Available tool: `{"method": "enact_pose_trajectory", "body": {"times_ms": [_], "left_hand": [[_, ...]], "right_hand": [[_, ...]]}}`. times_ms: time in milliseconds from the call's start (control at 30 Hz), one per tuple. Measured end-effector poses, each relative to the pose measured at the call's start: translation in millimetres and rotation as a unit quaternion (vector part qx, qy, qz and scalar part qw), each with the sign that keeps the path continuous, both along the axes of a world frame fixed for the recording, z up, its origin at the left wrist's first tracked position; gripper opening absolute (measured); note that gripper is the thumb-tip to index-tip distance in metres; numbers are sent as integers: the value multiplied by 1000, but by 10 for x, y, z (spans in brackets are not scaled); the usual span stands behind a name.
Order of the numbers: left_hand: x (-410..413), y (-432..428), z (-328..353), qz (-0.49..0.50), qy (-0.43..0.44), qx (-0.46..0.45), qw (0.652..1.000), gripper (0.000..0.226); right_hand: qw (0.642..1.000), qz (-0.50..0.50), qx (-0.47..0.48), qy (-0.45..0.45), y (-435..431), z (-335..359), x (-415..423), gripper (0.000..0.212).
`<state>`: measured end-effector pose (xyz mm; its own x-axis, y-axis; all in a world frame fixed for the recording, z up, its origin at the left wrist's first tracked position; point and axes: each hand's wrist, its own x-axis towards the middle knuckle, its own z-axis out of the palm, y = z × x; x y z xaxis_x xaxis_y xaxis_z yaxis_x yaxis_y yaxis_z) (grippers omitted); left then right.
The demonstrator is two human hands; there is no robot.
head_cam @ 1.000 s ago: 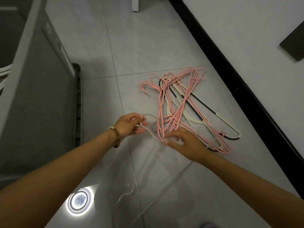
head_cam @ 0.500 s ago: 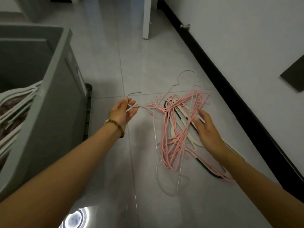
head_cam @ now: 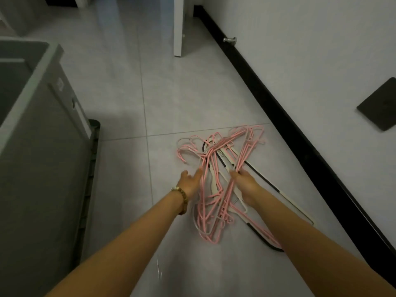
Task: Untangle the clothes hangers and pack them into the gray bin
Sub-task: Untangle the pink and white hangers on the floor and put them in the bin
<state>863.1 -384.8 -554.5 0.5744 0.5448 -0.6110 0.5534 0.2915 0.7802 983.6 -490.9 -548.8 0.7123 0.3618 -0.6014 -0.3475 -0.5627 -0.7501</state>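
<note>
Both hands back on hanger tangle (head_cam: 220,174) — left hand (head_cam: 190,182) spread | right hand (head_cam: 246,185) gripping pink wires

There is a single view, taken from a camera on the person's head. It looks forward and steeply down at the tiled floor (head_cam: 132,99) from standing or stooping height, so both forearms run up from the bottom edge toward the middle of the frame. The wide lens bends straight lines: the black baseboard (head_cam: 285,116) slants across the right side, and the wall (head_cam: 310,50) above it fills the upper right corner. The gray bin (head_cam: 40,159) sits close on the left, cut off by the frame edge. With only one camera, no second view overlaps this one.
</note>
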Motion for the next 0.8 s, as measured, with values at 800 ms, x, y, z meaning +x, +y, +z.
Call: {"method": "enact_pose_trajectory", "body": {"times_ms": [800], "left_hand": [[346,-845,-189,81,-173,-193,962,16]], "right_hand": [[967,137,81,-201,-497,71,604,33]]}}
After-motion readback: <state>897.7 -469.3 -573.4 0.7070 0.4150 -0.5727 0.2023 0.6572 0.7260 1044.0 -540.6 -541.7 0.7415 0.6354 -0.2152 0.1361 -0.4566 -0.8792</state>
